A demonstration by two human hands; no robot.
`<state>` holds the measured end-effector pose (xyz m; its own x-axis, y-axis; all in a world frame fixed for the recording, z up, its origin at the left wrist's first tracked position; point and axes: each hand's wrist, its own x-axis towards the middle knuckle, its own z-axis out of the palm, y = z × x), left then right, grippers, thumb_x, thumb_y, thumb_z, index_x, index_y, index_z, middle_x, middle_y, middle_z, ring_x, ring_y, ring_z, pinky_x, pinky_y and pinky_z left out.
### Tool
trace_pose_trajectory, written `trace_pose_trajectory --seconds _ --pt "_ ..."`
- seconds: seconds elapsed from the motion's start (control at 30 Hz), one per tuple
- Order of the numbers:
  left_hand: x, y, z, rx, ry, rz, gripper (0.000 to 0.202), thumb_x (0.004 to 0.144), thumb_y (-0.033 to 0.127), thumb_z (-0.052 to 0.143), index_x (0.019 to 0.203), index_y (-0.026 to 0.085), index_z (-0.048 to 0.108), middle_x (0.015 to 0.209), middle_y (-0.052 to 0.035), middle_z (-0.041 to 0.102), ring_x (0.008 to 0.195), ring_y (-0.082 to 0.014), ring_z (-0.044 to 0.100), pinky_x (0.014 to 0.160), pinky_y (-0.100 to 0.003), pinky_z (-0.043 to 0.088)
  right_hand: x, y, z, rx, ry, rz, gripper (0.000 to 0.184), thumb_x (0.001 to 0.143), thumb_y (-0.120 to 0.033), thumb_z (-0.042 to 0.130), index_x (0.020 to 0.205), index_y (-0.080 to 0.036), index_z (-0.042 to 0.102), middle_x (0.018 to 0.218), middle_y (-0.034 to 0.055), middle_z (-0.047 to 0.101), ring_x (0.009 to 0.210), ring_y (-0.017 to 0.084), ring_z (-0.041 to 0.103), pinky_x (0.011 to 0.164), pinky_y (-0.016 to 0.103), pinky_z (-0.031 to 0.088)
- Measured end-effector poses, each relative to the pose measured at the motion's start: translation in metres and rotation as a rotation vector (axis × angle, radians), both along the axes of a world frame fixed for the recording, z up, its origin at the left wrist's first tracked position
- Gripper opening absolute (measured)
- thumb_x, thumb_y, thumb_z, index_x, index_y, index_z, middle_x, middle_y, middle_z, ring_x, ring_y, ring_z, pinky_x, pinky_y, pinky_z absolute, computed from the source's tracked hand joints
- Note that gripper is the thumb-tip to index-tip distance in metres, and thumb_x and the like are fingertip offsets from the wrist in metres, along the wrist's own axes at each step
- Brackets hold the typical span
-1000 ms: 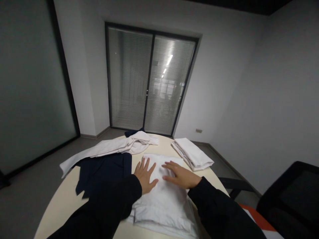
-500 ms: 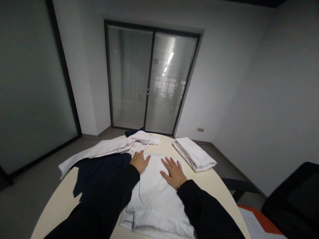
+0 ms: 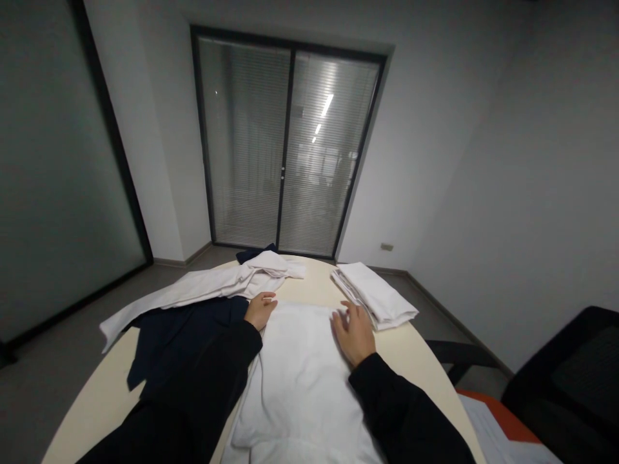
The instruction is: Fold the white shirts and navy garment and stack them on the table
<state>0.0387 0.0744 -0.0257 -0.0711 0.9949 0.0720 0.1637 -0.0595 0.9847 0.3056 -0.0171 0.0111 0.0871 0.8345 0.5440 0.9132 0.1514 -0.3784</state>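
A white garment (image 3: 300,367), folded into a long strip, lies on the table in front of me. At its far left corner is my left hand (image 3: 261,310), with thumb and index finger closed on the cloth edge. My right hand (image 3: 355,334) rests by the far right edge of the garment, its fingers bent and the thumb apart from them. Just beyond the right hand sits a folded white cloth bundle (image 3: 380,293). To the left of the left hand, a crumpled white garment (image 3: 207,289) is spread over a dark navy garment (image 3: 188,335).
The round cream table (image 3: 413,361) carries all the cloth. A black chair (image 3: 570,374) stands at the right, near an orange item (image 3: 503,419) with white papers (image 3: 488,428). Beyond the table are a glass door with blinds (image 3: 285,148) and a wall socket (image 3: 387,247).
Both hands have moved from lying flat on the white garment outward to its far edges. The left fingers have closed at the corner; the right fingers have bent. The view has shifted slightly.
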Motion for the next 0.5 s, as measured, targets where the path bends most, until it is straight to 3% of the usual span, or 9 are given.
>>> trace_pose_trajectory --seconds 0.1,0.2,0.27,0.4,0.5 --pt "-0.001 0.002 -0.004 -0.017 -0.085 -0.012 0.04 0.071 0.03 0.073 0.105 0.013 0.06 0.08 -0.0038 0.067 0.068 -0.0149 0.064 0.061 -0.024 0.048 0.02 0.01 -0.007 -0.032 0.106 -0.149 0.054 0.089 -0.051 0.042 0.127 -0.014 0.05 0.084 0.0101 0.064 0.081 0.027 0.063 0.075 0.041 0.049" --pt "-0.003 0.003 -0.004 -0.057 -0.129 -0.05 0.048 0.066 0.032 0.078 0.107 0.011 0.062 0.068 -0.0018 0.065 0.059 -0.015 0.062 0.056 -0.024 0.046 0.034 0.02 -0.017 -0.126 0.235 -0.099 0.05 0.087 -0.053 0.043 0.122 -0.019 0.057 0.065 0.001 0.059 0.063 0.022 0.06 0.063 0.034 0.046" --pt "-0.004 0.003 -0.002 -0.08 -0.154 -0.077 0.052 0.063 0.031 0.08 0.107 0.009 0.063 0.062 -0.0003 0.063 0.055 -0.0151 0.061 0.054 -0.024 0.045 0.039 0.025 -0.023 -0.129 0.314 -0.008 0.046 0.084 -0.051 0.046 0.112 -0.019 0.064 0.065 0.0011 0.061 0.061 0.02 0.058 0.063 0.032 0.046" --pt "-0.003 0.0 0.002 -0.08 -0.214 -0.081 0.056 0.058 0.025 0.083 0.108 0.009 0.065 0.063 0.0019 0.062 0.06 -0.0158 0.064 0.058 -0.024 0.047 0.046 0.035 -0.029 -0.112 0.476 0.155 0.042 0.075 -0.045 0.057 0.101 -0.016 0.072 0.087 0.0057 0.07 0.069 0.019 0.057 0.07 0.033 0.047" --pt "-0.002 -0.003 0.004 -0.055 -0.24 -0.053 0.052 0.057 0.023 0.084 0.105 0.009 0.067 0.062 0.0034 0.06 0.063 -0.0166 0.065 0.061 -0.025 0.049 0.051 0.039 -0.03 -0.149 0.539 0.19 0.043 0.071 -0.044 0.061 0.101 -0.016 0.073 0.081 0.0045 0.071 0.064 0.018 0.056 0.067 0.032 0.047"
